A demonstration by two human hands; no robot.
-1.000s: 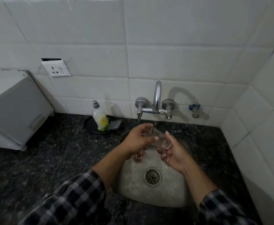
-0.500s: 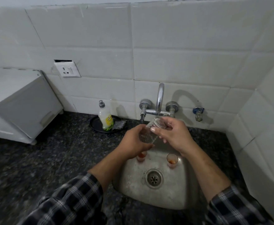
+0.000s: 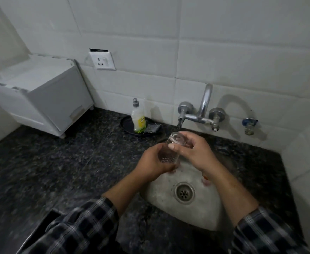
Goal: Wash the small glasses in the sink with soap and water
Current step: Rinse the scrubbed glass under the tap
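A small glass [image 3: 171, 147] is held over the sink [image 3: 202, 213] – left hand [image 3: 155, 161] wrapped round its body, right hand [image 3: 194, 153] gripping its far end; rinsing is judged under way – soap bottle [image 3: 138, 119] likely needed next

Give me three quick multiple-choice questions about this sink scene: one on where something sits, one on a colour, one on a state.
1. Where does the soap bottle stand?
A. on a dark dish left of the tap
B. in the sink
C. on the white box

2. What colour is the countertop?
A. white
B. dark speckled
C. red

3. How is the clear glass held?
A. by no hand
B. in both hands
C. by one hand

Answers: 1 A, the dish lies under it; 2 B, dark stone; 3 B, left hand and right hand both grip it.
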